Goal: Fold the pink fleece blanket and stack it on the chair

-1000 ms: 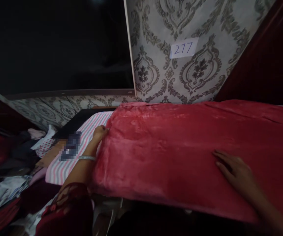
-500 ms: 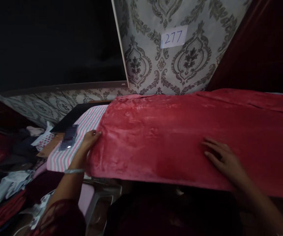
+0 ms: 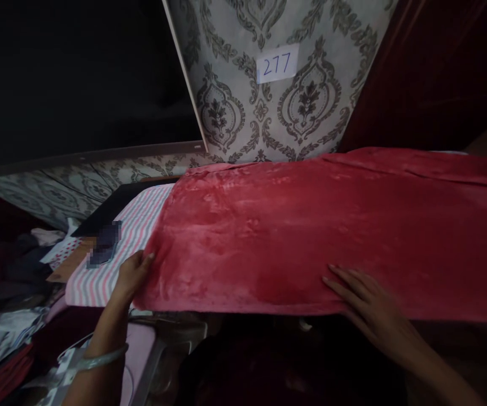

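A red plush blanket [image 3: 247, 237] lies spread over a long surface, covering part of a striped pink, grey and white cloth [image 3: 141, 208]. At the blanket's left edge is my left hand [image 3: 133, 275], closed, with the thumb on the edge and the other fingers partly hidden. My right hand [image 3: 365, 299] rests flat on the blanket close to its front edge, fingers stretched out. A bracelet [image 3: 102, 357] circles my left forearm.
A dark phone-like object [image 3: 105, 242], partly blurred out, lies on the striped cloth. Piled clothes [image 3: 10, 332] are at lower left. A large black screen [image 3: 78, 79] hangs at the back, beside patterned wallpaper with a paper marked 277 [image 3: 277, 64].
My left hand has slid along the blanket's left edge toward the front. My right hand has moved nearer the front edge and its fingers have flattened. The view has shifted slightly right.
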The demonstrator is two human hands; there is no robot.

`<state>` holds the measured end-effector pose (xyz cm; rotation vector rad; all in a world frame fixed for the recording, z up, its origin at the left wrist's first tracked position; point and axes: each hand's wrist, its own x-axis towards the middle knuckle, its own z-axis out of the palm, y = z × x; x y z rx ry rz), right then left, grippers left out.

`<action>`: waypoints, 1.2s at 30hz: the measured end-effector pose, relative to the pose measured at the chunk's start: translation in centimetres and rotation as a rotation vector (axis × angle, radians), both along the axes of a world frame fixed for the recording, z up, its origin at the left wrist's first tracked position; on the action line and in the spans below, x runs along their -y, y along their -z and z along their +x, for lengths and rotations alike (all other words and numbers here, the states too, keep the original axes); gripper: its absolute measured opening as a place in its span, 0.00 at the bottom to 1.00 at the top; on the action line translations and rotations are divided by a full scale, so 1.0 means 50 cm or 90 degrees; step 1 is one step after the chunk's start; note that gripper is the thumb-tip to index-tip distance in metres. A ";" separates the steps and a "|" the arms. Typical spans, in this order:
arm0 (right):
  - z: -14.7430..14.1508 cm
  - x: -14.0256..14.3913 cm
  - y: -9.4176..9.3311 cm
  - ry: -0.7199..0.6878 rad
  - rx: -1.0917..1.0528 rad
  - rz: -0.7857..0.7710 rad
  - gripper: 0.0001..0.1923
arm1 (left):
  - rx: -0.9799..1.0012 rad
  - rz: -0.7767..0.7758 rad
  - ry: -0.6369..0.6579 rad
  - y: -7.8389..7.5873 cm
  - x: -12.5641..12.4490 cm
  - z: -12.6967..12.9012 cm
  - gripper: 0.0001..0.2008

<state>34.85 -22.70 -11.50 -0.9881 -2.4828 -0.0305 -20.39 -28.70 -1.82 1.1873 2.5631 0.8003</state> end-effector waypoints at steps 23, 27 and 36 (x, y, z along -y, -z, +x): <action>-0.011 -0.099 -0.130 0.064 -0.233 0.047 0.18 | 0.621 0.270 -0.028 -0.086 -0.075 0.000 0.12; -0.016 -0.112 -0.262 0.121 -0.279 0.066 0.17 | 0.586 0.375 -0.023 -0.186 -0.128 -0.001 0.05; -0.020 0.004 -0.217 -0.014 -0.230 0.135 0.25 | 0.494 0.328 -0.063 -0.185 -0.023 -0.071 0.11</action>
